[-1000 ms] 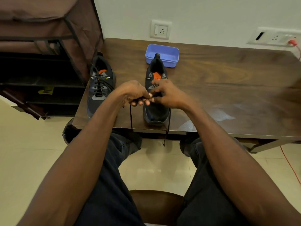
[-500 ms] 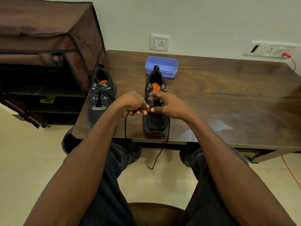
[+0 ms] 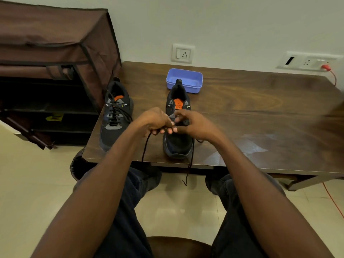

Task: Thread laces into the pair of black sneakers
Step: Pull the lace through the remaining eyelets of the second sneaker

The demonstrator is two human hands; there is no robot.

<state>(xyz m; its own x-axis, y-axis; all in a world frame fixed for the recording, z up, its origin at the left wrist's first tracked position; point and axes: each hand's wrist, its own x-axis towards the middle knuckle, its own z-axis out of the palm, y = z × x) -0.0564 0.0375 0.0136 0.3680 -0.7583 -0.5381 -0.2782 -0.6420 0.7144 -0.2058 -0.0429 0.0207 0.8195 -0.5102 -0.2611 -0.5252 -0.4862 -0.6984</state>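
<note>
Starting nearest the camera: a brown stool seat (image 3: 178, 245) shows between the person's dark-trousered legs (image 3: 128, 211), over pale floor tiles (image 3: 28, 192); both bare forearms reach forward to the wooden table (image 3: 260, 118), the landmark for all places below. At the table's near edge, toe toward the person, stands the partly laced black sneaker (image 3: 177, 144); the left hand (image 3: 155, 121) has its fingers curled, pinching the black lace (image 3: 146, 146) just above the toe; from that pinch one strand of the lace drops over the table's near edge; a second strand hangs off the same edge on the shoe's right side, its tip dangling free below the tabletop. The right hand (image 3: 193, 123) is also curled, fingertips gathered at the shoe's lower eyelets and meeting the left hand's fingertips; whether it pinches the lace or only the eyelet edge cannot be told. At the table's left edge stands the second black sneaker (image 3: 115, 116), fully laced, orange lining visible in its opening. Toward the table's far side, directly behind the heel of the shoe being laced, sits a blue plastic tray (image 3: 193, 77). Left of the table stands a brown fabric-covered rack (image 3: 52, 43) with dark shelves; on the wall beyond the table are a white socket plate (image 3: 183, 54) and, to the right, a wider switch panel (image 3: 307, 61) holding a red plug (image 3: 325, 67) with an orange cord.
</note>
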